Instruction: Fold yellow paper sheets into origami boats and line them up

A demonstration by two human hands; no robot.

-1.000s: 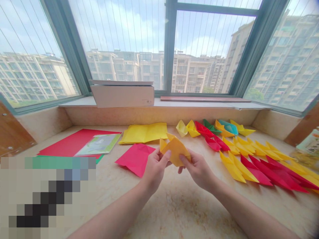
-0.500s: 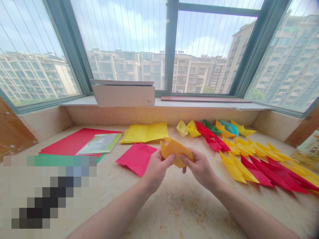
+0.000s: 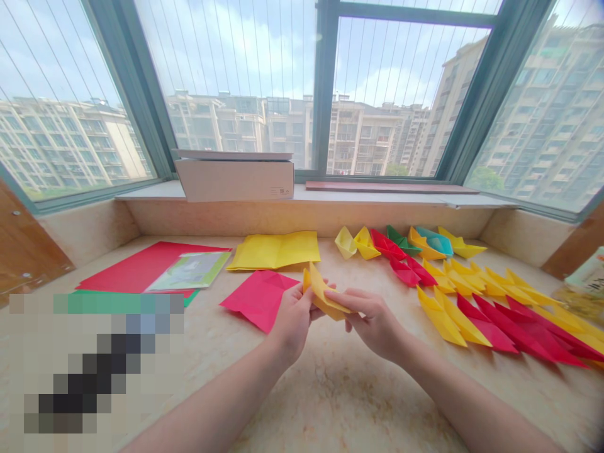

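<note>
A folded piece of yellow paper is held above the counter between both hands. My left hand is closed on its left end, thumb toward me. From the right, my right hand grips the lower right edge, fingers lying along the top. Its underside is hidden by the fingers. Just left of my left hand lies a creased pink paper sheet. Behind it rests a stack of yellow paper with a fold line.
Rows of folded paper boats in yellow, red, green and blue cover the right side. Red sheets and a clear packet lie at left. A white box stands on the window sill. A jar is at far right.
The yellow paper has turned from facing me broadly to a tilted, narrower view. My right hand has shifted its grip, its fingers now over the top of the paper.
</note>
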